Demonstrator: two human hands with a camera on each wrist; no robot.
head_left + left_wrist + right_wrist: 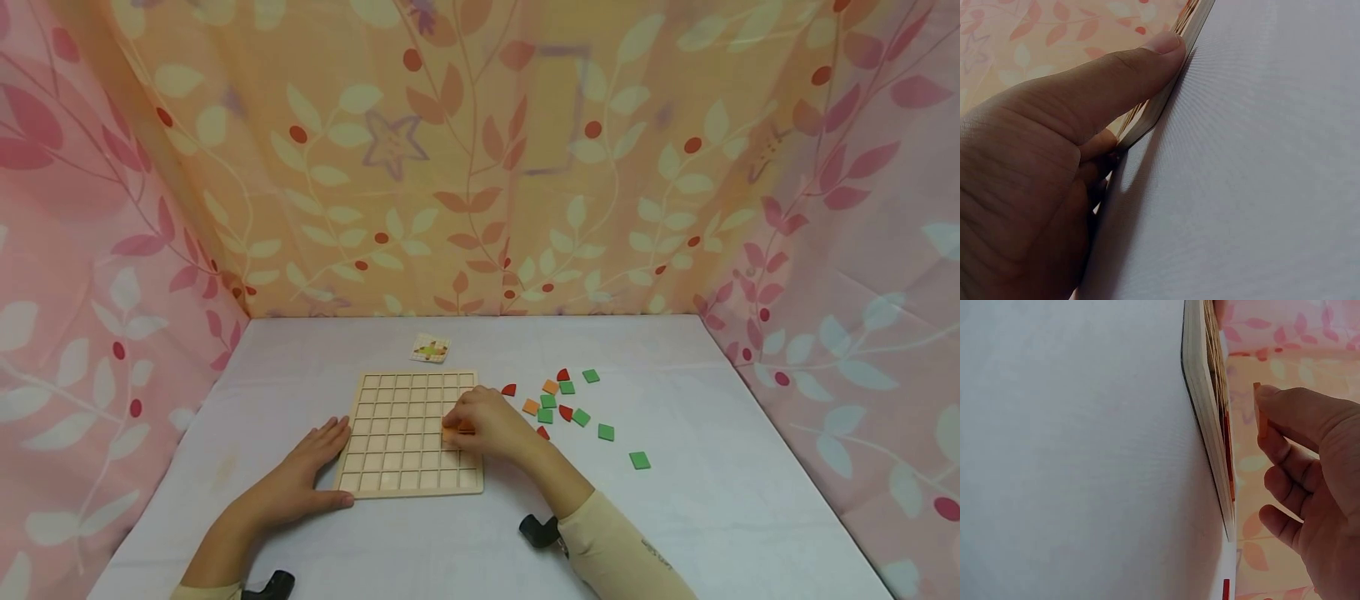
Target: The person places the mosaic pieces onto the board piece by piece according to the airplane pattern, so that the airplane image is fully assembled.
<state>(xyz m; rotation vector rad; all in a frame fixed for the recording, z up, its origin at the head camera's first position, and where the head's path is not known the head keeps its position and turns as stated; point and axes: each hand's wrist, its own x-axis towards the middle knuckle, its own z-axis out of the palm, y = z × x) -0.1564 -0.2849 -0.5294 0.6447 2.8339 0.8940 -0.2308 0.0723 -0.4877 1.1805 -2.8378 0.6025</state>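
Observation:
A light wooden board [390, 435] with a grid of square recesses lies on the table. Along its left edge rests my left hand [300, 479], fingers extended, with the thumb touching the near left corner; the left wrist view shows that thumb [1129, 72] against the board's rim. Over the board's right side, my right hand [491, 425] pinches an orange square tile [1261, 412] between thumb and forefinger, raised clear of the board. Below it, orange-red pieces [1229, 450] sit on the board, mostly hidden by the right hand in the head view.
Right of the board lie several loose green squares [605, 432], orange squares [531, 407] and red quarter-round pieces [509, 390]. A small card with a coloured picture [431, 348] lies behind the board. Patterned curtains [480, 167] enclose the white table [750, 517] at the back and sides.

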